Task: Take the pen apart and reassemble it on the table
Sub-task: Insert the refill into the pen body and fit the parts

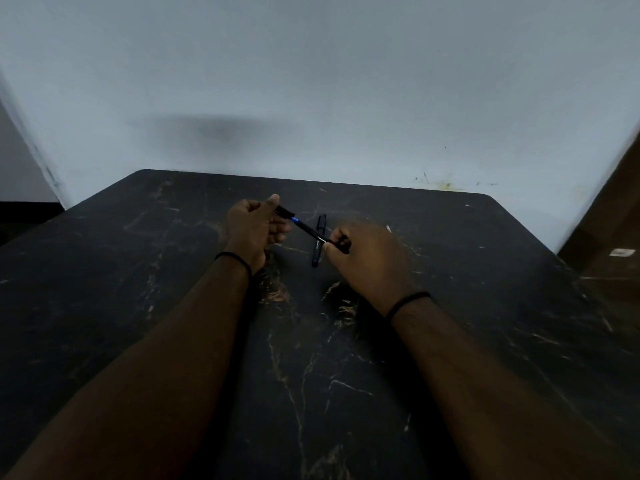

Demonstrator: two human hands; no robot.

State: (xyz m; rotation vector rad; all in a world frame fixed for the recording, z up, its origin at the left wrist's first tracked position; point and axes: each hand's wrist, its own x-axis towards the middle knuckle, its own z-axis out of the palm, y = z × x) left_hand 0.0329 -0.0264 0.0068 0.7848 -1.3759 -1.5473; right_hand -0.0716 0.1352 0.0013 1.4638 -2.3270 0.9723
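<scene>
Two bare forearms and hands, each wrist ringed by a thin dark band.

Both arms are uncovered from the lower edge of the view up to the fingers; no sleeve, glove, ring or watch shows on either. The left hand (254,230) has a slim black band (232,257) around its wrist, cord-like and plain, sitting snug just behind the hand. The right hand (372,259) wears a matching black band (408,301) in the same place, equally thin and unmarked. The dim light leaves finer detail of the bands hard to tell.
</scene>
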